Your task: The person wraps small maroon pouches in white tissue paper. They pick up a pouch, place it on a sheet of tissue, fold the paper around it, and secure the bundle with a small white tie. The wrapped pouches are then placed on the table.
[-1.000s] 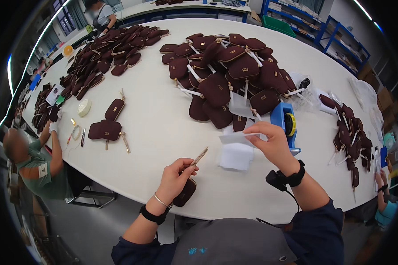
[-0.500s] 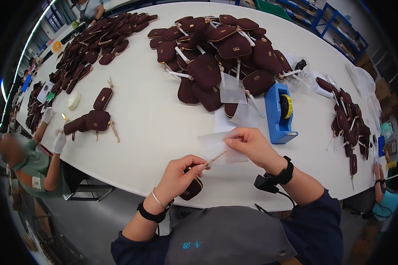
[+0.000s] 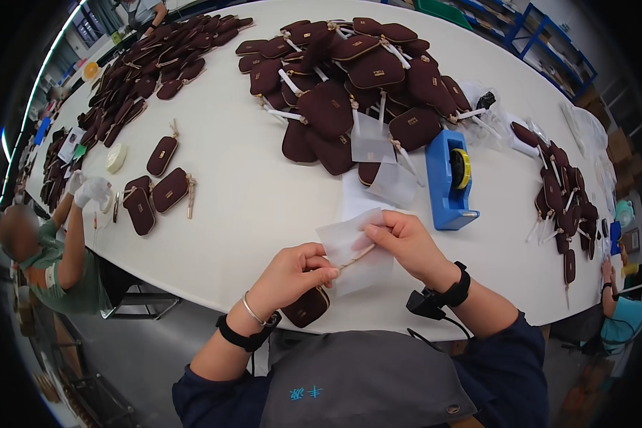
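Near the table's front edge, my left hand (image 3: pixel 291 274) pinches the thin pale strap (image 3: pixel 359 255) of a dark maroon zip pouch (image 3: pixel 308 308). The pouch hangs partly hidden below that hand. My right hand (image 3: pixel 411 246) grips a translucent white paper sheet (image 3: pixel 344 234) between thumb and fingers. Across the front of the sheet lies the strap, its far end at my right fingertips; whether they also pinch it I cannot tell. Beyond my hands, more translucent sheets (image 3: pixel 389 187) lie partly against a large heap of maroon pouches (image 3: pixel 328 114), many with white-wrapped straps.
A blue tape dispenser (image 3: pixel 442 192) with yellow-cored tape stands beyond my right hand. Smaller pouch piles lie at the right (image 3: pixel 560 182) and far left (image 3: pixel 139 78). At the left a gloved co-worker (image 3: pixel 57 264) sits near several loose pouches (image 3: pixel 171 190). Clear plastic bags (image 3: pixel 585 132) lie far right.
The paper sheet has come up behind the strap and nearer my left hand. At the left, the co-worker's pouches have been spread apart and the gloved hands have moved back.
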Motion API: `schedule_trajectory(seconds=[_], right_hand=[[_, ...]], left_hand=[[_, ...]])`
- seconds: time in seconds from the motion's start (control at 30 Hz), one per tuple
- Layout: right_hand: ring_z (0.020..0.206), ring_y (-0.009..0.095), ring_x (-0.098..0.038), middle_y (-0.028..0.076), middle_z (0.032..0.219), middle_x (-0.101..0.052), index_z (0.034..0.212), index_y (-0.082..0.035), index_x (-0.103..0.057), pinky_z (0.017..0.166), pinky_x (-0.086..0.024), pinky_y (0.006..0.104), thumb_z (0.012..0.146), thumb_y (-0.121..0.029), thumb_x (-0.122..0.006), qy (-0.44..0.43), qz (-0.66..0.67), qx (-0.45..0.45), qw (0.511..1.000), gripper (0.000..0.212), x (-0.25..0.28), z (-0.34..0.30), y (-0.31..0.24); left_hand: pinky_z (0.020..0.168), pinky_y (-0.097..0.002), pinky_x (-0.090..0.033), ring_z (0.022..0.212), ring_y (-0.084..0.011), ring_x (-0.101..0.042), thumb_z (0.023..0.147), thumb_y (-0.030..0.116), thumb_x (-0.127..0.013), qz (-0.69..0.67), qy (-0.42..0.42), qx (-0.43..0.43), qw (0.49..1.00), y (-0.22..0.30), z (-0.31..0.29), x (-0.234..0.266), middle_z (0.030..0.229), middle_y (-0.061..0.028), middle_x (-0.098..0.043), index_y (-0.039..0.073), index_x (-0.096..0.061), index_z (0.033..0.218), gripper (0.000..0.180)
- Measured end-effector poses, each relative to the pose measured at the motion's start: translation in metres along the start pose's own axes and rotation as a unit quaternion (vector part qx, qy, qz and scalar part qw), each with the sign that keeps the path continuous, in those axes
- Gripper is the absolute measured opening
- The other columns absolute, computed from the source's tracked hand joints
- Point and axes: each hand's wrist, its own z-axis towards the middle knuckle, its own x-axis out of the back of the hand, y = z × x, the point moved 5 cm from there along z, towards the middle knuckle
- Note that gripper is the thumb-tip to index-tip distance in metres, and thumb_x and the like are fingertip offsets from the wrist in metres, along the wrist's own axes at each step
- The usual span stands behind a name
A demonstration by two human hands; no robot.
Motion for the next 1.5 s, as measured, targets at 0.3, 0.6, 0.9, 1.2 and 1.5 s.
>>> schedule_trajectory(seconds=[0.3, 0.6, 0.9, 1.2, 1.5], right_hand=[[0.088, 0.01, -0.064, 0.005, 0.098, -0.068, 0.113, 0.001, -0.063, 0.08, -0.051, 0.0233, 0.088, -0.004, -0.068, -0.036, 0.052, -0.069, 0.996, 0.026, 0.002, -0.015, -0.002], [0.085, 0.012, -0.063, 0.008, 0.096, -0.069, 0.103, -0.001, -0.069, 0.079, -0.049, 0.0244, 0.093, -0.014, -0.061, -0.221, -0.023, 0.024, 0.975, 0.018, 0.013, -0.018, -0.015], [0.071, 0.005, -0.059, 0.002, 0.079, -0.068, 0.093, -0.001, -0.071, 0.067, -0.046, 0.0201, 0.088, -0.02, -0.071, -0.175, -0.137, -0.121, 0.967, 0.02, -0.003, -0.012, -0.009], [0.067, 0.003, -0.057, 0.0, 0.074, -0.067, 0.095, 0.001, -0.071, 0.062, -0.044, 0.0214, 0.085, -0.017, -0.072, -0.176, -0.071, -0.147, 0.971, 0.02, -0.002, -0.016, 0.005], [0.07, 0.02, -0.061, 0.011, 0.079, -0.066, 0.103, 0.001, -0.066, 0.068, -0.049, 0.0318, 0.088, -0.013, -0.067, -0.177, -0.321, 0.026, 0.93, 0.02, -0.009, -0.019, -0.023]], left_hand=[[0.067, -0.0224, -0.05, 0.073, -0.0076, -0.061, 0.092, 0.007, -0.065, 0.009, 0.044, -0.043, 0.998, -0.003, -0.002, -0.002, 0.082, -0.0029, -0.067, -0.001, -0.063, 0.1, 0.012], [0.068, -0.0217, -0.05, 0.074, -0.0067, -0.062, 0.092, 0.002, -0.059, 0.06, 0.021, -0.084, 0.994, 0.01, -0.008, -0.006, 0.081, -0.0019, -0.067, -0.001, -0.064, 0.101, 0.01], [0.067, -0.0225, -0.048, 0.076, -0.0082, -0.061, 0.088, 0.0, -0.06, 0.137, 0.01, -0.133, 0.982, 0.007, -0.009, -0.012, 0.086, -0.0033, -0.066, 0.0, -0.064, 0.101, 0.013], [0.064, -0.0304, -0.05, 0.075, -0.0235, -0.061, 0.072, -0.006, -0.067, 0.5, 0.16, -0.422, 0.739, 0.023, -0.037, -0.04, 0.094, -0.0098, -0.066, 0.001, -0.063, 0.097, 0.027], [0.064, -0.0322, -0.052, 0.076, -0.0231, -0.065, 0.073, -0.008, -0.066, 0.459, 0.145, -0.432, 0.763, 0.011, -0.036, -0.035, 0.097, -0.0112, -0.071, 0.002, -0.064, 0.096, 0.025]])
